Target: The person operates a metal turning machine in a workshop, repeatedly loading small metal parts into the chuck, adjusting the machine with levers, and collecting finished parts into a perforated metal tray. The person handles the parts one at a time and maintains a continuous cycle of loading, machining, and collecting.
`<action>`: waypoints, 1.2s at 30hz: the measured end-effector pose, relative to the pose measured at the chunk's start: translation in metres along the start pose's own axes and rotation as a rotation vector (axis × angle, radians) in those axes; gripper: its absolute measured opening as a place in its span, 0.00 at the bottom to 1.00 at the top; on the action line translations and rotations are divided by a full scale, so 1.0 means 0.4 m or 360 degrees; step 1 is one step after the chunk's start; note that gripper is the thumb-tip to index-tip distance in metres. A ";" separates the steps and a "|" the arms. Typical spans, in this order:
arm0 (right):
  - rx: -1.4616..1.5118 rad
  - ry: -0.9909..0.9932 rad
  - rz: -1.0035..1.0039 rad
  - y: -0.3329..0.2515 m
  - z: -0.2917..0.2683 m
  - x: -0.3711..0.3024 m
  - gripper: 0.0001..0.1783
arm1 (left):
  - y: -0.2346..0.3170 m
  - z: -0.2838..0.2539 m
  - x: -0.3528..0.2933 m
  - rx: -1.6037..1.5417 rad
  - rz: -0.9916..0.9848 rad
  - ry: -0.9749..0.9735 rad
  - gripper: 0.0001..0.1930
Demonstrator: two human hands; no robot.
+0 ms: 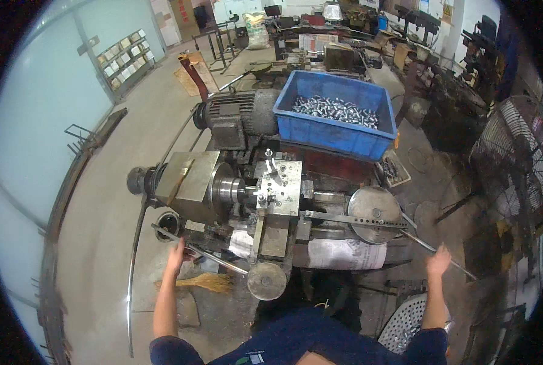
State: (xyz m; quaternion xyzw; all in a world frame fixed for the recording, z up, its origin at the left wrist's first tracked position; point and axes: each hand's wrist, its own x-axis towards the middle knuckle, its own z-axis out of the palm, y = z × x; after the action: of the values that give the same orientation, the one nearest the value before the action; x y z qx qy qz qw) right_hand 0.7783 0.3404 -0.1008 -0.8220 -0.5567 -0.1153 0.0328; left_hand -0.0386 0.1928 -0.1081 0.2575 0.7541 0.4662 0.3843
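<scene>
A small metal lathe stands in front of me. My left hand (178, 257) is on a long metal lever (220, 260) that runs out from a round disc (266, 281) at the lathe's front; its fingers are curled at the rod. On the other side my right hand (439, 261) is closed around a second rod-shaped lever (418, 241), which slants down from a larger round disc (375, 207). Between the two sits the flat steel tool block (283, 185) with a clamp handle on top. To its left is the round chuck (228, 190).
A blue plastic bin (338, 137) full of small shiny metal parts stands behind the lathe, beside a grey motor (241, 115). A brush (180, 182) lies on the headstock cover. At lower right is a perforated pan (399, 319). A large fan (508, 140) stands at right, a straw broom (207, 281) at lower left.
</scene>
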 end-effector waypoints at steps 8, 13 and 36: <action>0.0887 -0.0056 -0.0366 -0.109 0.009 -0.279 0.40 | -0.200 0.033 0.028 0.1745 0.0388 0.0041 0.25; 0.0964 -0.0417 -0.0302 -0.158 0.001 -0.350 0.25 | -0.270 0.115 0.054 0.2262 0.0223 0.0025 0.24; 0.1580 0.0037 -0.1950 -0.999 -0.518 -0.102 0.19 | 0.026 -0.187 -0.150 0.1384 0.0445 0.0369 0.18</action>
State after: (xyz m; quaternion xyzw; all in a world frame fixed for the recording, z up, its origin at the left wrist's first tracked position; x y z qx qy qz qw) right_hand 0.3632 0.4166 0.0613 -0.2566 -0.8965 0.1407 0.3325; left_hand -0.0653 0.1148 -0.0583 0.4400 0.8754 0.1800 0.0876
